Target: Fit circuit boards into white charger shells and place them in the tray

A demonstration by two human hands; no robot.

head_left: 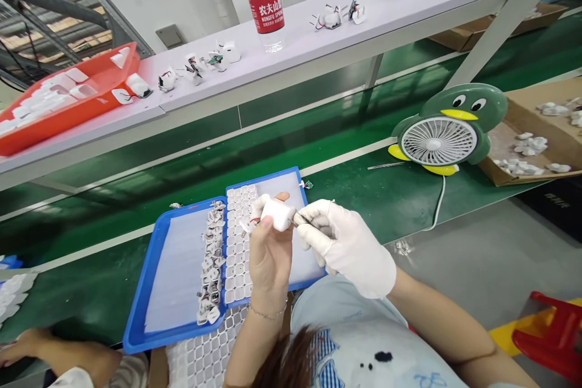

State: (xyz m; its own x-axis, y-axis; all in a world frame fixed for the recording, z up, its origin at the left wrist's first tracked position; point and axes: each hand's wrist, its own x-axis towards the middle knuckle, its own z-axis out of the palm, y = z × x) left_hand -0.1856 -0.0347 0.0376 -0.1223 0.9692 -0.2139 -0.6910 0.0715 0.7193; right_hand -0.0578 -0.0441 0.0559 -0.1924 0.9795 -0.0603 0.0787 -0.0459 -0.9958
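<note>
My left hand, mostly bare with white covering on a fingertip, is closed around a small white plastic earbud-case-like housing. Red wire and small white parts show at the housing's left side. In my white-gloved right hand are thin metal tweezers, their tips at the housing's right end. Whether the tips are inside it I cannot tell. Below my hands lies a blue tray with rows of white square housings. A second blue tray to its left carries a column of small wired assemblies.
A green penguin-shaped fan stands at right, beside a cardboard box of white parts. Along the raised shelf are a water bottle, wired parts and a red bin. Another person's arm is at lower left.
</note>
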